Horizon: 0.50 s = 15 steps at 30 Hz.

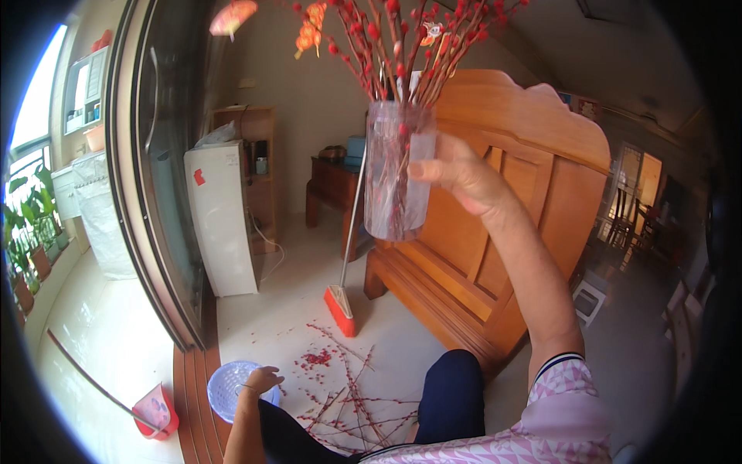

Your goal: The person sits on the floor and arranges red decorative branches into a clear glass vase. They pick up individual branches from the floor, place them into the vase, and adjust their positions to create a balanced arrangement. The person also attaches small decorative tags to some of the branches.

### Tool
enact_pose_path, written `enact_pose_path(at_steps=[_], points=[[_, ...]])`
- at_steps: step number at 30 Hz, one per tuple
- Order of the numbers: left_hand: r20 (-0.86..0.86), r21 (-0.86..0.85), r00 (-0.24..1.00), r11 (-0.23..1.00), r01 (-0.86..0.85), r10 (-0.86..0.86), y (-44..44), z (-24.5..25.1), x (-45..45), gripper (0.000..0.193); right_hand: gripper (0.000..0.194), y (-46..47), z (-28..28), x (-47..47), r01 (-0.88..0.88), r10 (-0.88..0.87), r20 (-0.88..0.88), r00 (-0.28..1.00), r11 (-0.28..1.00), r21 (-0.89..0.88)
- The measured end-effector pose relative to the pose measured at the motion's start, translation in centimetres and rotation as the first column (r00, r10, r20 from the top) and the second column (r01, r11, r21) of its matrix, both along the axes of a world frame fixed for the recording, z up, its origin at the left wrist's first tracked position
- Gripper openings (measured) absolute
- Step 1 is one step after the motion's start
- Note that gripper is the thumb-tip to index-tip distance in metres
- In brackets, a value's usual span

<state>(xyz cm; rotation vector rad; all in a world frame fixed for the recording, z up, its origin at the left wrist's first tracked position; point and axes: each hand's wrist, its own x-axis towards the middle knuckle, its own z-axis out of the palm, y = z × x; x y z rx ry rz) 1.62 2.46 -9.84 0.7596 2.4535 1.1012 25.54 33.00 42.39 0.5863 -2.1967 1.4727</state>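
My right hand (464,174) is raised before me, its thumb and fingers around a clear cylindrical vase (385,180). Tall stems with red buds (374,35) stand in the vase and spread out above its rim. My left hand (264,379) hovers by my knee, in front of a blue-white plastic basket (223,390); its fingers are extended and nothing shows in them. Loose red-budded twigs (359,400) lie criss-crossed on the floor between my legs. Beyond them is a small heap of fallen red buds (317,358).
A broom (339,307) with orange bristles stands against a carved wooden bench (452,255). To the left are a white cabinet (217,220), a sliding-door track (200,400) and a red dustpan (156,412). A white plastic stool (590,298) stands at right.
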Motion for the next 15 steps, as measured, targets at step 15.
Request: enact_pose_path(at_steps=[15], points=[[0.296,-0.072,0.955,0.997,0.038,-0.015,2.8,-4.5,-3.8,0.036,0.056,4.7,9.2,13.9,0.319,-0.315,-0.214,0.925,0.948,-0.015]])
